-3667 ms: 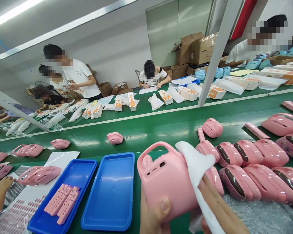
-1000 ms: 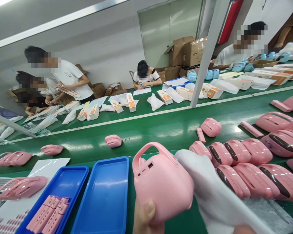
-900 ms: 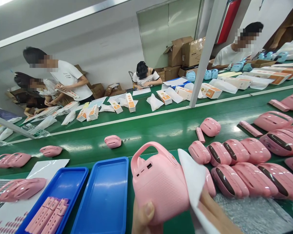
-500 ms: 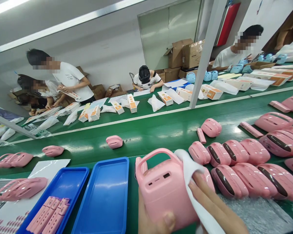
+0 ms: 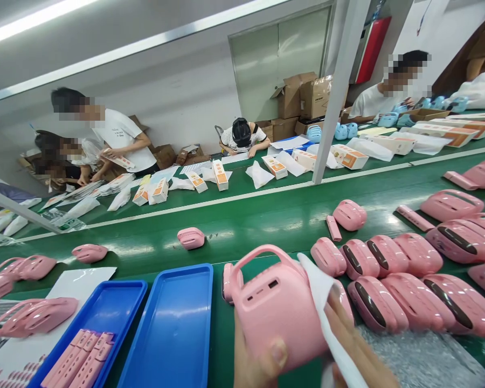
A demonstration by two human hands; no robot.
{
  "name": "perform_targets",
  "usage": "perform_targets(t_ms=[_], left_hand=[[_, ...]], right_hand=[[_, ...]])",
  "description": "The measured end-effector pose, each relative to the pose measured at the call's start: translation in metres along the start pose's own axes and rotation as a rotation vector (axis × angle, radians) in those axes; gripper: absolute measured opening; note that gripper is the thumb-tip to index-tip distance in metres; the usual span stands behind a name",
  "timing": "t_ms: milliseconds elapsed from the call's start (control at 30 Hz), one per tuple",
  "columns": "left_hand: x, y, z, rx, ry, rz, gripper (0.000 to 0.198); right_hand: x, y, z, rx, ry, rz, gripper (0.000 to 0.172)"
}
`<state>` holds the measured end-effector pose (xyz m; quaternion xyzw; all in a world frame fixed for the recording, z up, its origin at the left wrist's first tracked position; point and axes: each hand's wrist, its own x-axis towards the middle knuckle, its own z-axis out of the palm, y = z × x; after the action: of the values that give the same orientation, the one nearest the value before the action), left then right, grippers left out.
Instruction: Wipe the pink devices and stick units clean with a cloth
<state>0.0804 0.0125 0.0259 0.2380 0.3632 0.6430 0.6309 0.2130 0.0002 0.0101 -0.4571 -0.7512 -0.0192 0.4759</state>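
My left hand [image 5: 256, 364] grips a pink speaker with a carry handle [image 5: 277, 307] from below, thumb pressed on its near face. The speaker's side with small ports faces me. My right hand [image 5: 358, 353] presses a white cloth [image 5: 323, 302] against the speaker's right side, fingers together behind the cloth. Both hands are low at the frame's bottom edge, above the green bench.
Two blue trays [image 5: 173, 328] lie left of the speaker; the left tray [image 5: 105, 312] holds several pink strips [image 5: 78, 358]. Rows of pink speakers [image 5: 404, 269] fill the right. More pink shells lie on the green conveyor [image 5: 267, 215]. Several people work across it among boxes.
The speaker has been turned and tilted so its port side faces up more; my right hand has slid the cloth down its right side. The view has shifted slightly.
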Motion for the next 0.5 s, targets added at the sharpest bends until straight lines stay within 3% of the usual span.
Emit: perform_targets(t_ms=[100, 233, 400, 500], left_hand=[[0.001, -0.002, 0.001, 0.002, -0.017, -0.002, 0.100], [0.005, -0.007, 0.000, -0.010, 0.105, 0.028, 0.103], [0.005, -0.014, 0.005, -0.025, 0.005, 0.036, 0.095], [0.007, -0.008, 0.002, -0.119, 0.055, -0.077, 0.080]], right_hand=[[-0.005, -0.002, 0.002, 0.010, -0.008, 0.040, 0.047], [-0.014, -0.002, 0.017, -0.003, 0.071, -0.006, 0.047], [-0.009, 0.011, 0.024, 0.066, 0.131, 0.067, 0.050], [-0.010, 0.007, 0.020, 0.102, 0.085, 0.090, 0.047]])
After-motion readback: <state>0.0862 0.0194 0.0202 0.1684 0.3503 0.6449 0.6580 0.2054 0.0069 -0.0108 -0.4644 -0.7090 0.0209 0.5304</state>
